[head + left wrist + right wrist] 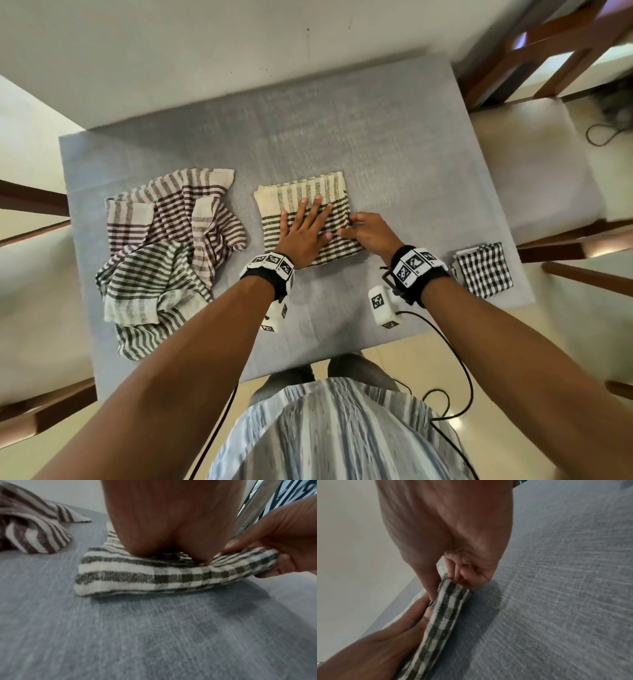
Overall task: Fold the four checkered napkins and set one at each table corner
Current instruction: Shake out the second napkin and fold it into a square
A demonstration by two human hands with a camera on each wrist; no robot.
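Cream-and-green checkered cloth napkin, mid-fold: flat left hand pins it, right hand pinches its right edge, probably to fold leftward.

We are standing at the near edge of the table, which is backing onto a wall. At the middle of the table a folded napkin is lying flat. Our left hand is resting on top of it with fingers spread; our right hand is sitting at its right edge, thumb above and fingers below the fold. To the left of it two loose napkins are lying heaped, one partly over the other. At the near right corner a second folded napkin is lying. Chairs are standing at the table's left and right sides.
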